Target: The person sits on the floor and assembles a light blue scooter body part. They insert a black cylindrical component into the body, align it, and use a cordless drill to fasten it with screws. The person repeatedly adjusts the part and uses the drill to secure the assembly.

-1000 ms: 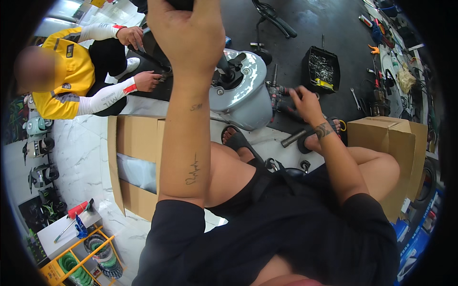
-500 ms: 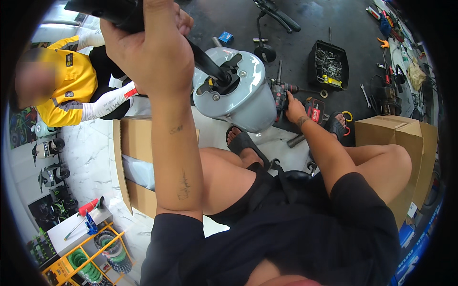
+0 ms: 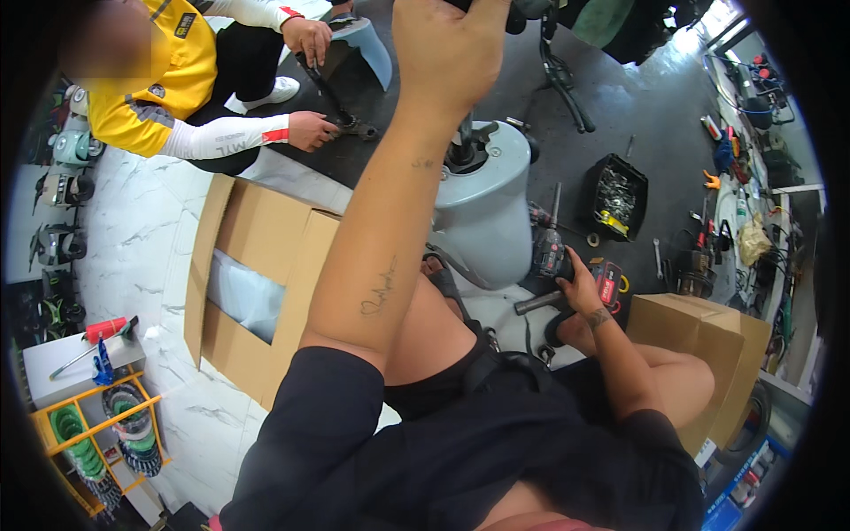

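Note:
Raised to the top edge, my left hand is closed around a black handlebar, mostly hidden by the hand and cut off by the frame. Below it, a black stem goes down into the opening of a light grey scooter front cover. To the right of this cover, my right hand is wrapped round the handle of a black and red cordless drill. The drill's red battery shows beyond the fingers. Just below the drill lies a dark metal tube.
A co-worker in yellow holds a black forked part at the upper left. An open cardboard box stands left, another box right. A black bin of screws and a wrench lie on the dark floor.
My left hand has swung right with the handlebar. The whole view has shifted, bringing the co-worker's hands and black part into sight. My right hand stays on the drill.

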### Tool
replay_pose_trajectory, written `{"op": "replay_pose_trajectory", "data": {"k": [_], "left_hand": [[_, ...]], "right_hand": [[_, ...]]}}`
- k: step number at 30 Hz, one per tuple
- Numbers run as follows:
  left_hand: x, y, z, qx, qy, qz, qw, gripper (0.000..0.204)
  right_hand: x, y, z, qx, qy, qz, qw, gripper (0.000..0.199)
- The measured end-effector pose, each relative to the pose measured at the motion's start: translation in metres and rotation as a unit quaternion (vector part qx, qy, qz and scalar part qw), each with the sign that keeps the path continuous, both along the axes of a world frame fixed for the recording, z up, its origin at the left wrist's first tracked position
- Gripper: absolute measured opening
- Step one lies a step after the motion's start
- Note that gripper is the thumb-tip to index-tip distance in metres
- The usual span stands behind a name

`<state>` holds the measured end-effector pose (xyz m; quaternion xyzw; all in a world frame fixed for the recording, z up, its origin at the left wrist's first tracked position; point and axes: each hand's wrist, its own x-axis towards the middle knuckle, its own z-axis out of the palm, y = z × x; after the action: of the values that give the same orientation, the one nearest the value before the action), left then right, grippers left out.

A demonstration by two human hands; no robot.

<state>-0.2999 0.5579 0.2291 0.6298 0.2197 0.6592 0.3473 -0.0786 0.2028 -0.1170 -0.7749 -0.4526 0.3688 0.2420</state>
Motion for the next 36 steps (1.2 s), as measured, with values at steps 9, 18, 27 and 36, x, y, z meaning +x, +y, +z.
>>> {"op": "replay_pose_trajectory", "data": {"k": [9, 18, 27, 36], "left_hand": [[-0.006, -0.012, 0.011, -0.048, -0.017, -0.094, 0.994, 0.039], [-0.013, -0.018, 0.012, -0.015, -0.003, -0.153, 0.988, 0.047], [-0.016, -0.023, 0.011, -0.047, -0.010, -0.217, 0.975, 0.025], [-0.023, -0.037, 0.009, -0.056, 0.062, -0.237, 0.968, 0.028]], "right_hand": [[0.007, -0.027, 0.045, 0.074, 0.118, -0.061, 0.988, 0.087], [-0.038, -0.044, 0.187, 0.147, 0.231, -0.227, 0.935, 0.019], [-0.080, 0.001, 0.220, 0.101, 0.160, -0.117, 0.975, 0.028], [-0.100, 0.048, 0.227, 0.136, 0.187, -0.066, 0.971, 0.041]]}}
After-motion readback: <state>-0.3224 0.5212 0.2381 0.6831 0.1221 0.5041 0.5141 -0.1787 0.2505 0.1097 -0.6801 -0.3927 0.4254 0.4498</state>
